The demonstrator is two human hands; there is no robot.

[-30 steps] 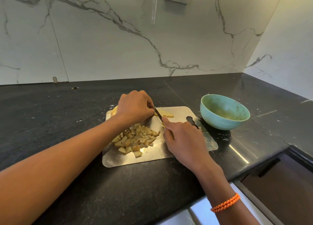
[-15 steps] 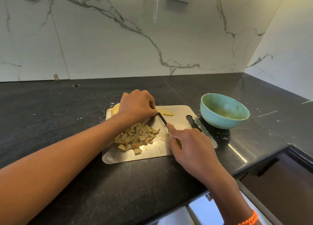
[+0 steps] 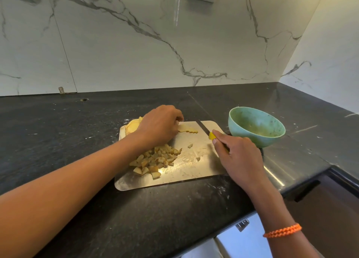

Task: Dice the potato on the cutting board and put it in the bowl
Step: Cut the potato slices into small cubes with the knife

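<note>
At the middle of the frame, on the dark table (image 3: 77, 141), lies one metal cutting board (image 3: 186, 172), and all the potato is on it. The left hand (image 3: 159, 125) sits at the upper left part of the board with its fingers curled down on a flat potato slice (image 3: 187, 130). This slice sticks out from under the fingers toward the right, so its long axis runs left to right across the board. The right hand (image 3: 239, 158) grips one knife (image 3: 206, 130) by its yellow handle; the blade points away toward the upper edge of the board, just right of the slice's free end, and seems not to touch it. So the blade stands almost across the slice, which is what a cut needs, and the right hand only has to go a little to the left.

Behind the left hand one uncut potato piece (image 3: 133, 126) shows at the upper left corner of the board; how large it is cannot be told, because the hand hides part of it. In the lower middle there is one pile of diced cubes (image 3: 155, 160), too many to count, and two loose bits lie right of it. One green bowl (image 3: 256, 126) stands on the table just right of the board, near the right hand. No cubes are seen in it, so by judgement the dicing is partly done and the moving to the bowl is not yet begun.
</note>
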